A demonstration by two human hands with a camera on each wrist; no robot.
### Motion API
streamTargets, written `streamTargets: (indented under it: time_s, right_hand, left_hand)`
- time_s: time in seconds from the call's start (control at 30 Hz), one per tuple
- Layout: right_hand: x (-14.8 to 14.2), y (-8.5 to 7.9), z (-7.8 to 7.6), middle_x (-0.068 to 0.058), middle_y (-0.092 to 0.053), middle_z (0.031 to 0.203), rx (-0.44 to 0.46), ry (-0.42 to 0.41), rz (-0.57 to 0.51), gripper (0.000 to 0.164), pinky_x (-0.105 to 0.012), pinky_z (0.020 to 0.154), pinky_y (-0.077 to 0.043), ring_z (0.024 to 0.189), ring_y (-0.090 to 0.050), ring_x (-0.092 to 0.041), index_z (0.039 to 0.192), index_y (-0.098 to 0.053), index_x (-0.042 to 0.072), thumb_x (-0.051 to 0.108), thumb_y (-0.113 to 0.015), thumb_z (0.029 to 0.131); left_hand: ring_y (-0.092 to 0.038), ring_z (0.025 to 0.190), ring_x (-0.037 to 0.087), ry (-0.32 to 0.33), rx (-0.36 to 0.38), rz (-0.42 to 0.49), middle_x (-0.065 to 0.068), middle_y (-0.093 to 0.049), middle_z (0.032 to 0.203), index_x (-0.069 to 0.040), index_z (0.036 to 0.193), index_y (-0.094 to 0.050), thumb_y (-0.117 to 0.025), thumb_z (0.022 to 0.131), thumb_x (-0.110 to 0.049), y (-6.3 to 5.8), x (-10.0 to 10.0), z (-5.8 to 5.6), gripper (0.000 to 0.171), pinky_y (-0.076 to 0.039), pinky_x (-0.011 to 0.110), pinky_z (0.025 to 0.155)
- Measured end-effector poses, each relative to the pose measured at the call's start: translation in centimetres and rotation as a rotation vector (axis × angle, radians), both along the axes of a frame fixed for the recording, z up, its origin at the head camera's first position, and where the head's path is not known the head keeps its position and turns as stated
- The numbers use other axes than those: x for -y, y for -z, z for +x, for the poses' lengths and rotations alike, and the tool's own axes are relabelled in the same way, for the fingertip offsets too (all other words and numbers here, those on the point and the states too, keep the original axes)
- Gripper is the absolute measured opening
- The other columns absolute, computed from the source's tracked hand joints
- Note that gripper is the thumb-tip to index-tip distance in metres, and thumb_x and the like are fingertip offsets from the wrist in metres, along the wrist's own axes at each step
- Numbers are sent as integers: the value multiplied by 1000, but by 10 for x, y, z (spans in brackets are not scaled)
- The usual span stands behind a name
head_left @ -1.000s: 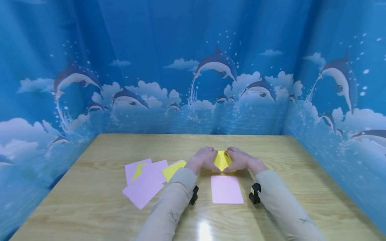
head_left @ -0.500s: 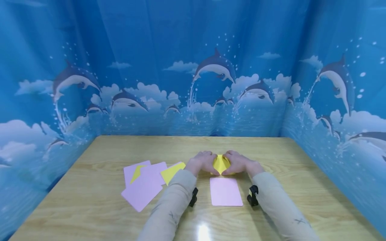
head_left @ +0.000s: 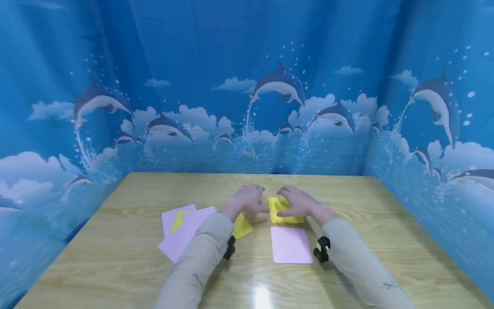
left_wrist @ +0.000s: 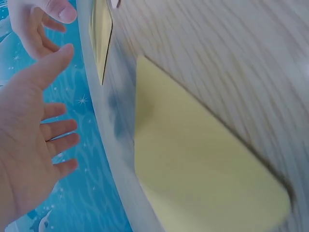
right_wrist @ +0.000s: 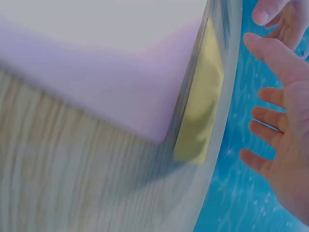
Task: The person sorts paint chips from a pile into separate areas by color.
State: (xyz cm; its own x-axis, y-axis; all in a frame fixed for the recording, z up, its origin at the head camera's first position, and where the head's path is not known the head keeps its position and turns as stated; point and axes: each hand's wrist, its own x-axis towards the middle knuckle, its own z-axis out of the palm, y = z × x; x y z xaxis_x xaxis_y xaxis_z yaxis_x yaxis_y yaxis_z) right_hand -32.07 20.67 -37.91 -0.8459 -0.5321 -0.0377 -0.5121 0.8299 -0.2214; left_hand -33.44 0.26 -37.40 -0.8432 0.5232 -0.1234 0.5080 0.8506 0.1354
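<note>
A yellow square card lies flat on the table beyond a pink square card; whether it is one card or a stack I cannot tell. Above it hovers my right hand, fingers spread and relaxed, gripping nothing. My left hand hangs in the air to the left of that card, its fingers loose and apart. In the left wrist view, another yellow card lies beneath my left wrist; my left sleeve partly covers it in the head view. The right wrist view has the pink card close up.
On the left of the wooden table, pink cards overlap, with a piece of yellow showing between them. A blue dolphin-print curtain surrounds the back and sides of the table.
Both hands have let go of the yellow card, which was bent up between them and now lies flat. My left hand has moved left; my right hand stays over it.
</note>
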Motion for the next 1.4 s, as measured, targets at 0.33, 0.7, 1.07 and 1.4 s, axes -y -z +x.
streamTargets:
  time_s: [0.33,0.7,1.07,1.4]
  right_hand:
    - [31,-6,2,-16,-43,139,-34,-88,12,70,-50,104,-34,127,-40,-34,135,-46,3,39,-70,81]
    - [56,-9,7,-17,-41,141,-20,-162,-10,72,-49,107,-30,131,-37,-33,137,-43,3,39,-70,81]
    - [79,-2,10,-14,-40,142,2,-196,5,82,-45,106,-33,130,-38,-30,139,-41,4,43,-75,75]
    - [104,0,15,-14,-43,139,-52,-275,91,88,-39,105,-35,128,-40,-28,137,-42,2,48,-76,70]
  left_hand:
    - [-48,121,28,-86,-89,-41,12,-51,133,-3,135,-45,-58,85,-54,-1,27,5,73,-37,44,103]
    - [-54,102,26,-117,-135,-15,12,-58,111,0,122,-51,-63,82,-53,1,52,22,67,-46,40,91]
    - [-54,93,25,-149,-147,-48,10,-56,100,1,116,-53,-68,75,-58,5,83,42,73,-47,39,85]
    - [-52,99,29,-136,-127,-88,14,-56,107,2,119,-52,-68,71,-64,12,101,61,83,-45,45,88]
